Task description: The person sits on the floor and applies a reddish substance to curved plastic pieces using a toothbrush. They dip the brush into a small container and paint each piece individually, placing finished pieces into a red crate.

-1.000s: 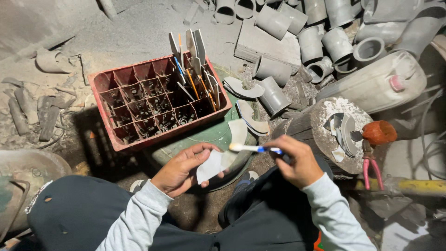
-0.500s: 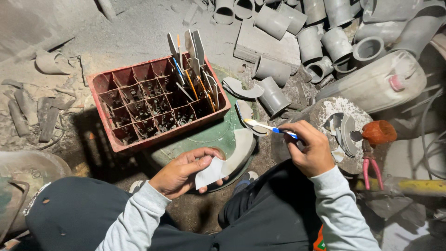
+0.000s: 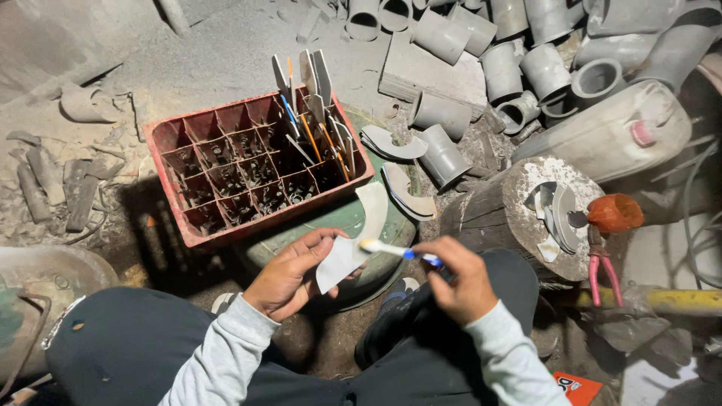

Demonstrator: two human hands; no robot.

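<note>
Dust coats everything; the left hand [image 3: 289,277] pinches a curved white plastic shard [image 3: 353,240] while the right hand [image 3: 460,280] grips a blue-handled toothbrush [image 3: 397,250] against it. Behind stands a red compartmented plastic crate [image 3: 188,218], with grey pipe sections [image 3: 440,154] beyond.

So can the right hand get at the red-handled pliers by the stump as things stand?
Probably yes, but not freely: the right hand holds a toothbrush. The pliers hang uncovered beside the wooden stump, nothing between.

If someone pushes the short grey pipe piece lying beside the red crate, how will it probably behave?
The grey pipe piece looks round and lies on its side, so it may roll. It seems rigid and hollow, so probably light. Dusty debris around it could stop it quickly.
</note>
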